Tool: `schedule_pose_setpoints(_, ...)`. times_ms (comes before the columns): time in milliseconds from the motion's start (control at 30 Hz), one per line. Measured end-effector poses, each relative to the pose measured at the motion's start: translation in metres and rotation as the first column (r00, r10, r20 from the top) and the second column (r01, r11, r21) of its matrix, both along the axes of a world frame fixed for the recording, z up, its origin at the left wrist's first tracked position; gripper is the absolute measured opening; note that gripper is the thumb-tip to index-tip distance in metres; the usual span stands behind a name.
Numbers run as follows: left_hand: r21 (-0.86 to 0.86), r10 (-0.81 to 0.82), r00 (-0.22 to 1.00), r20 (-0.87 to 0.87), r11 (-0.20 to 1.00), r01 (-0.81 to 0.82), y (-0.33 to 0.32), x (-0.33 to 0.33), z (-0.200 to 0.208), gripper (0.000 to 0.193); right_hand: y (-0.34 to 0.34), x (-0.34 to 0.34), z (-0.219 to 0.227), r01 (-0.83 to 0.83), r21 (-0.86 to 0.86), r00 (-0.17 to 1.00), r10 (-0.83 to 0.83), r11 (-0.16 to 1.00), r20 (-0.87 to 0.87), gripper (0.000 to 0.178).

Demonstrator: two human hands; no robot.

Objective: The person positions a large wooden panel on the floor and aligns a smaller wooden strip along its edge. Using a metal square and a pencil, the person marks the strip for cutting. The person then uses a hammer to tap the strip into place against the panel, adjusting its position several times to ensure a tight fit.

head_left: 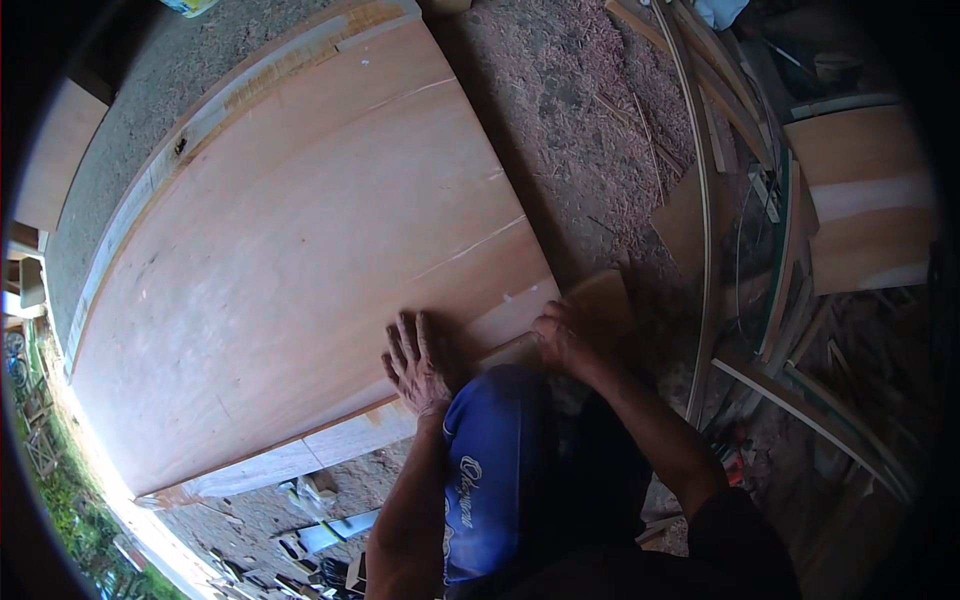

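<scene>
A large plywood panel [300, 230] lies before me with wood strips along its left and near edges. My left hand [418, 370] rests on its face near the close edge, fingers spread, holding nothing. At the panel's near right corner, my right hand [566, 342] is closed with the fingers curled down. What it grips, if anything, is hidden. Just beyond that hand is a small brown board [603, 297], partly under the corner. My knee in blue trousers [497, 470] is bent up against the near edge, between my two forearms.
Wood shavings [590, 130] cover the floor beyond the panel. Long wood strips [700, 180] and a sheet of plywood [865, 200] lie at the right. Offcuts and a pale flat blade [345, 532] are on the ground at lower left. Greenery [75, 510] shows outside.
</scene>
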State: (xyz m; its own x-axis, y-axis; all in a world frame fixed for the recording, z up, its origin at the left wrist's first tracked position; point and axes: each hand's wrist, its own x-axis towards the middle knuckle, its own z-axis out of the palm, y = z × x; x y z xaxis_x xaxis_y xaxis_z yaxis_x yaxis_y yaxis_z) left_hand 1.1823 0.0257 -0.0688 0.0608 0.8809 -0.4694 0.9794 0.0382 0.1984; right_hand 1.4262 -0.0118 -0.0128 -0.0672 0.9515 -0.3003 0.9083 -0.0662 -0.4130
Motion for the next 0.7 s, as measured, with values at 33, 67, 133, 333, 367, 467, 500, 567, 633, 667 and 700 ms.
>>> schedule_pose_setpoints(33, 0.004, -0.005, 1.000, -0.003, 1.000, 0.005, -0.001, -0.002, -0.001, 0.061, 0.002, -0.003, 0.001, 0.013, -0.059, 0.999, -0.015, 0.998, -0.037, 0.007)
schedule_pose_setpoints(67, -0.004, 0.001, 1.000, -0.002, 1.000, -0.001, -0.002, -0.002, -0.002, 0.061, -0.001, -0.001, -0.009, 0.042, -0.086, 0.995, -0.049, 0.995, -0.087, 0.008)
schedule_pose_setpoints(133, -0.020, 0.002, 1.000, -0.001, 1.000, -0.002, -0.001, 0.001, 0.000, 0.062, -0.006, 0.007, -0.033, 0.104, -0.145, 0.974, -0.131, 0.984, -0.183, 0.010)
schedule_pose_setpoints(333, 0.006, 0.012, 1.000, 0.006, 1.000, -0.012, -0.001, -0.001, 0.000, 0.062, 0.030, 0.036, -0.038, -0.285, -0.295, 0.924, 0.179, 0.912, -0.339, 0.021)
schedule_pose_setpoints(367, 0.008, 0.015, 1.000, 0.007, 1.000, -0.016, -0.001, -0.001, 0.000, 0.062, 0.034, 0.039, -0.040, -0.325, -0.286, 0.911, 0.217, 0.902, -0.350, 0.021)
schedule_pose_setpoints(467, 0.017, 0.019, 1.000, 0.014, 1.000, -0.019, -0.001, 0.001, 0.001, 0.062, 0.040, 0.046, -0.052, -0.402, -0.273, 0.879, 0.285, 0.874, -0.383, 0.021)
schedule_pose_setpoints(500, 0.020, 0.015, 1.000, 0.010, 1.000, -0.016, -0.001, 0.002, 0.000, 0.062, 0.046, 0.047, -0.053, -0.408, -0.278, 0.873, 0.282, 0.869, -0.399, 0.020)
schedule_pose_setpoints(567, 0.025, 0.006, 1.000, 0.004, 1.000, -0.006, -0.002, 0.003, -0.001, 0.062, 0.051, 0.046, -0.054, -0.459, -0.327, 0.871, 0.346, 0.826, -0.348, 0.019)
schedule_pose_setpoints(633, 0.035, 0.007, 1.000, -0.005, 0.999, -0.006, -0.002, 0.001, -0.001, 0.062, 0.062, 0.037, -0.045, -0.540, -0.412, 0.841, 0.490, 0.734, -0.228, 0.020)
schedule_pose_setpoints(667, 0.039, 0.007, 1.000, -0.009, 0.999, -0.006, -0.002, 0.001, -0.002, 0.062, 0.063, 0.038, -0.045, -0.549, -0.386, 0.835, 0.502, 0.742, -0.224, 0.020)
schedule_pose_setpoints(700, 0.038, 0.010, 1.000, -0.001, 0.999, -0.010, -0.002, 0.001, 0.000, 0.062, 0.063, 0.038, -0.045, -0.558, -0.359, 0.830, 0.513, 0.748, -0.219, 0.020)
